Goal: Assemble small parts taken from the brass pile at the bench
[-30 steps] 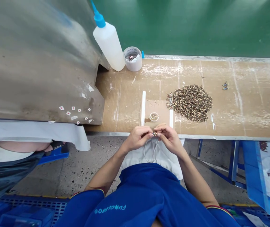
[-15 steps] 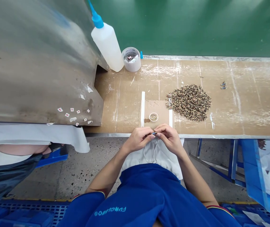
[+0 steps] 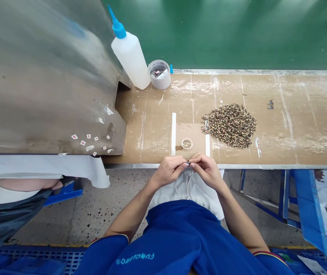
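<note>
At the table's front edge, my left hand (image 3: 169, 170) and my right hand (image 3: 206, 170) meet, thumbs and fingertips pinched on one small dark, shiny piece (image 3: 189, 163). Fingers cover most of it, so its exact kind is unclear. Just beyond my fingertips a small round clear dish (image 3: 187, 143) with pale matter in it sits on a cardboard pad (image 3: 194, 131). To the right of the pad lies a heap of small brown-and-gold pieces (image 3: 232, 126). A couple of similar bluish pieces (image 3: 270, 104) lie apart, farther right.
A white squeeze bottle (image 3: 131, 59) with a blue nozzle stands at the back left beside a tape-roll cup (image 3: 160, 76) of scraps. A metal housing (image 3: 51, 84) fills the left, with small labels on it. Another person's arm (image 3: 28, 183) shows below it. Blue bin (image 3: 309, 214) at right.
Both hands stay together at the table edge, with slight finger shifts around the small piece. The whole view has moved a little; nothing else has visibly changed.
</note>
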Tool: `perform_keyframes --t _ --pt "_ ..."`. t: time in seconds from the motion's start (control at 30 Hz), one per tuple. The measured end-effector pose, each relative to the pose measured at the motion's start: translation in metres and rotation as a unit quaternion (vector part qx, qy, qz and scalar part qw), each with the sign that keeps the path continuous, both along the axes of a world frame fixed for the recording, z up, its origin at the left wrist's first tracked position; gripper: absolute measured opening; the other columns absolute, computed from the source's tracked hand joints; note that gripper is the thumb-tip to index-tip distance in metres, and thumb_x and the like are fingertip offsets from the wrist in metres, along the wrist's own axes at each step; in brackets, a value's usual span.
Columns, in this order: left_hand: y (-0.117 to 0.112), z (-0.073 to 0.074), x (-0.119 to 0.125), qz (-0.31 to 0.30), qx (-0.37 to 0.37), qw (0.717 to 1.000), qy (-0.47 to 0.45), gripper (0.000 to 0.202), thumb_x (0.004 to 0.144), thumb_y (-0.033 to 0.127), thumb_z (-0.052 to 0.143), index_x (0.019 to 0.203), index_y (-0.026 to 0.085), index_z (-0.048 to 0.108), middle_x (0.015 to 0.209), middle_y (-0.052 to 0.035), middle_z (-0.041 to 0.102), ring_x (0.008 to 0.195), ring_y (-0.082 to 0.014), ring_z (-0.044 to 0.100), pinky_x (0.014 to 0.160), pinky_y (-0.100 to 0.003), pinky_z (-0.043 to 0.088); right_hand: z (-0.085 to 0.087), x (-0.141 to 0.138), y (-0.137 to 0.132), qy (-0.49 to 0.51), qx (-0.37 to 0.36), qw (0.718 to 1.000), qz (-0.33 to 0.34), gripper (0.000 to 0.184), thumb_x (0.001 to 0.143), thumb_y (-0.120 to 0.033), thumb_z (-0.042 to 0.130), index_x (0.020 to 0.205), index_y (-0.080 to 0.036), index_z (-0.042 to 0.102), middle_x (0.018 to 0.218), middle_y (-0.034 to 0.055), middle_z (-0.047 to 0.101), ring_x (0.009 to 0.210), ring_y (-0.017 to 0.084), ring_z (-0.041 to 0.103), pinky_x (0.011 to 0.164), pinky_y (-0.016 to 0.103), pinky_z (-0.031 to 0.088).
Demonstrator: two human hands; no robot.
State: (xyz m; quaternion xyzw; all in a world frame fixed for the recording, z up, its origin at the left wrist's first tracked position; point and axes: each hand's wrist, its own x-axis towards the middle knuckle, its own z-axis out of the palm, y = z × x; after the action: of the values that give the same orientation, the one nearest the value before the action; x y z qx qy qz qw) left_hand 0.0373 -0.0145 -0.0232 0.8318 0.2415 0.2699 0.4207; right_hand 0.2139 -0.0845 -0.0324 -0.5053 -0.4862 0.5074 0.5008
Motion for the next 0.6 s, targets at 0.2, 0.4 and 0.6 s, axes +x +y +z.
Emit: perform_keyframes --t 0.2,0.4,0.6 --pt "-0.001 -0.0034 -0.0006 0.0 0.003 1.0 0.021 0.046 0.106 0.038 0.038 0.073 0.015 0.06 0.065 -0.0026 0.06 0.058 -0.012 0.053 0.058 -0.023 0.039 0.0014 0.0019 0.0013 -0.003 -0.013 1.0 0.019 0.029 0.092 -0.049 0.064 0.082 -0.021 0.065 0.078 0.0037 0.064 0.06 0.013 0.056 0.052 0.025 0.049" --pt "-0.0012 -0.004 -0.0003 -0.001 0.015 1.0 0.024 0.047 0.106 0.038 0.036 0.073 0.015 0.06 0.064 -0.0025 0.059 0.057 -0.0121 0.052 0.057 -0.023 0.038 0.0043 0.0025 0.0016 -0.007 -0.023 0.999 0.027 0.031 0.091 -0.051 0.064 0.081 -0.021 0.064 0.076 0.0037 0.063 0.06 0.013 0.056 0.051 0.026 0.05" --pt "-0.002 -0.0049 0.0005 0.002 0.012 1.0 0.012 0.042 0.105 0.032 0.039 0.074 0.015 0.06 0.066 -0.0027 0.06 0.059 -0.0125 0.054 0.058 -0.023 0.038 0.0011 0.0024 0.0007 -0.021 -0.023 0.999 0.023 0.033 0.092 -0.052 0.062 0.081 -0.021 0.063 0.075 0.0031 0.063 0.057 0.013 0.057 0.05 0.027 0.049"
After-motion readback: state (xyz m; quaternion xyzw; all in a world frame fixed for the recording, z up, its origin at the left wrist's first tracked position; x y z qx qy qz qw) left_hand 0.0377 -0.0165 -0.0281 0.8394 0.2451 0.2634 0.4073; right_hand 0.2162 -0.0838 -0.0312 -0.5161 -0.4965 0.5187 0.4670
